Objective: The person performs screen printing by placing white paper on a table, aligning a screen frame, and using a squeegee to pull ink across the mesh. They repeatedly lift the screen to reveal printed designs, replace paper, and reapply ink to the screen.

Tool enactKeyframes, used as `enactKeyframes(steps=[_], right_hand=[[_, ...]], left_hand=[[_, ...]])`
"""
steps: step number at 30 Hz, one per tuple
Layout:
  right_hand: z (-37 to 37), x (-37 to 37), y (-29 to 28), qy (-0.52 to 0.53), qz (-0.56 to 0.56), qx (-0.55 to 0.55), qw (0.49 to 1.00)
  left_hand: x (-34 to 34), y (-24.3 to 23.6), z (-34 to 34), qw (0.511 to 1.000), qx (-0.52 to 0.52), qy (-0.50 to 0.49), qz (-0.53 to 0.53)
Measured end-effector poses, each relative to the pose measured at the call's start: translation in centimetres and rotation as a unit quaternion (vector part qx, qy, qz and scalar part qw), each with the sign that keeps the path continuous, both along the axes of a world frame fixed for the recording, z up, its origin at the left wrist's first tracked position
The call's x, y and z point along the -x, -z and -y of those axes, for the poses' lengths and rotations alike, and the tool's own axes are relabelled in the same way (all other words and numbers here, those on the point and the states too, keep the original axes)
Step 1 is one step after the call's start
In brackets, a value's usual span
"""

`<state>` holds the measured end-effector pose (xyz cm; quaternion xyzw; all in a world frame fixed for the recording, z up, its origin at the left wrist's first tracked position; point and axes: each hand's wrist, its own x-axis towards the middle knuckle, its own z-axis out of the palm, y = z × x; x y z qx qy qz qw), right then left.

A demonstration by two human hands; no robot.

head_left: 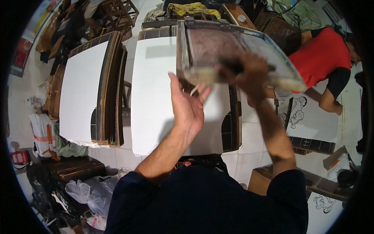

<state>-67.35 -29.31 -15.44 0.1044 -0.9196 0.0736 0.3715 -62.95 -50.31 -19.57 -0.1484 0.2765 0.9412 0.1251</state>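
A screen-printing frame [286, 52] with a reddish-brown stained mesh hangs tilted over the far right part of a white sheet [154, 89]. My right hand [251, 74], blurred by motion, is closed over the frame's near side around a dark bar that looks like a squeegee [233, 65]. Left of it, my left hand [189, 111] is turned palm up, its thumb stretched out and fingers spread close under the frame's near left corner. A thin white strip shows by its fingertips; I cannot tell what it is. The sheet lies on a dark-edged board [233, 134].
At left, another white sheet [82, 89] tops a stack of brown boards [111, 89]. A person in a red shirt [323, 58] bends over a printed sheet [311, 117] at right. Plastic bags [91, 193] lie lower left; yellow cloth [194, 9] sits at the back.
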Motion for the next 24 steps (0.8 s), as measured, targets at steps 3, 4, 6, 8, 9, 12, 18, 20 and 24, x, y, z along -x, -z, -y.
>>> enactKeyframes(steps=[3,4,6,8,9,12,18,20,24], right_hand=[[1.6,-5.6,9.5,0.015,0.105,0.005,0.994],[1.9,-5.8,12.2,0.027,0.138,0.02,0.99],[1.9,-6.5,16.2,0.011,0.158,0.005,0.987],[1.8,-6.0,18.6,0.002,0.197,0.015,0.98],[1.7,-5.3,19.4,-0.001,0.229,0.03,0.973],[0.9,-3.6,20.1,-0.011,0.298,0.039,0.954],[-0.4,-0.5,18.9,-0.035,0.347,0.047,0.936],[-0.5,-0.8,18.7,-0.025,0.373,0.04,0.927],[-0.2,-2.6,19.2,-0.042,0.393,0.048,0.917]], left_hand=[[-1.1,6.6,-0.3,0.965,0.104,0.031,0.238],[-0.8,9.5,-0.2,0.946,0.135,0.049,0.291],[-1.5,14.8,0.5,0.95,0.124,0.056,0.282],[-1.8,18.3,2.0,0.94,0.171,0.12,0.27],[-2.1,19.3,3.3,0.926,0.218,0.18,0.252],[-2.9,20.3,5.6,0.812,0.514,0.259,0.102],[-2.7,21.3,5.0,0.464,0.822,0.167,-0.284],[-2.5,22.1,4.4,0.496,0.807,0.187,-0.262],[-2.5,23.2,4.3,0.495,0.811,0.162,-0.269]])
